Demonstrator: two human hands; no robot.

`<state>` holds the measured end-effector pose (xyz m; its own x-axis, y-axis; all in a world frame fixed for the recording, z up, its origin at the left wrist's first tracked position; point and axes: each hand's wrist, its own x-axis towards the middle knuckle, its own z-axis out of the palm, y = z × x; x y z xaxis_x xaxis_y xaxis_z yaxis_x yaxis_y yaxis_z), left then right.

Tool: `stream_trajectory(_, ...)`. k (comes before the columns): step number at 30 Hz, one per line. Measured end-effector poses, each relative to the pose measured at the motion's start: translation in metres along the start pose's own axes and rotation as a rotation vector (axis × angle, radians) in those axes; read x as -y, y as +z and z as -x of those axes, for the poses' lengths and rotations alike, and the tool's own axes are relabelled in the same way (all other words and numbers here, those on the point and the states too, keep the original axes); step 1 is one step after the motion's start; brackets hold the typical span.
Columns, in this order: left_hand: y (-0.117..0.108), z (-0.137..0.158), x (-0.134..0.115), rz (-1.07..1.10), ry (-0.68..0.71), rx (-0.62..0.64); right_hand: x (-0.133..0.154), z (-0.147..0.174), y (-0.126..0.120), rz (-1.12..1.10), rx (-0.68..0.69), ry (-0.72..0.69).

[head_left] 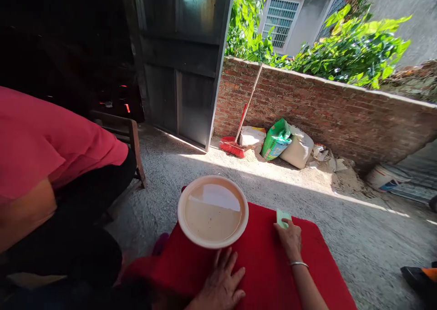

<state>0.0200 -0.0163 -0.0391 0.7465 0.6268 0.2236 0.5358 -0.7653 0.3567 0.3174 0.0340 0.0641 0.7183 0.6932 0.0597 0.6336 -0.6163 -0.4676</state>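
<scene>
My left hand (223, 280) lies flat with fingers spread on a red cloth (259, 251) just below the basin; its fingertips reach close to the rim. A pale basin (182, 226) of water stands on the far left part of the red-covered surface, with a few dark specks in the water. Near the far right edge of that surface, my right hand (290, 239) grips a pale green rectangular piece (283, 216) against the cloth. Whether it is soap, a sponge or a folded cloth, I cannot tell. A metal bangle (299, 264) circles my right wrist.
At left sits a person in a pink top (61, 137), beside a wooden chair (134, 146). A dark door (180, 91) stands ajar. Along the brick wall (327, 109) are a red broom (234, 149), a green sack (275, 141), a pale sack (297, 148) and a bucket (387, 175).
</scene>
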Motion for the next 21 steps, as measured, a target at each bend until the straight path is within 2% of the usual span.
stream_trajectory(2,0.001,0.000,0.000,0.007,0.006,0.014,0.006,-0.006,0.002,0.050,0.008,0.063)
stream_trajectory(4,-0.001,0.000,-0.001,0.010,0.007,0.035,0.026,0.002,0.016,0.047,0.029,0.019)
stream_trajectory(8,-0.009,0.000,-0.006,0.003,-0.021,0.063,0.073,0.037,0.048,-0.048,0.171,-0.239)
stream_trajectory(10,-0.014,0.000,-0.008,0.004,-0.035,0.066,0.081,0.048,0.049,-0.106,0.238,-0.344)
stream_trajectory(12,-0.020,0.001,-0.009,0.016,-0.039,0.074,0.067,0.051,0.037,-0.135,0.252,-0.372)
stream_trajectory(14,-0.028,0.003,-0.011,0.036,-0.046,0.085,0.035,0.045,0.017,-0.134,0.193,-0.318)
stream_trajectory(18,-0.052,0.007,-0.019,0.066,-0.153,0.123,-0.035,0.034,-0.013,-0.065,0.046,0.036)
stream_trajectory(20,-0.068,0.008,-0.024,0.061,-0.218,0.141,-0.043,0.044,-0.011,-0.033,0.030,0.125)
stream_trajectory(21,-0.077,0.007,-0.027,0.052,-0.246,0.142,-0.037,0.054,-0.005,-0.025,0.029,0.105)
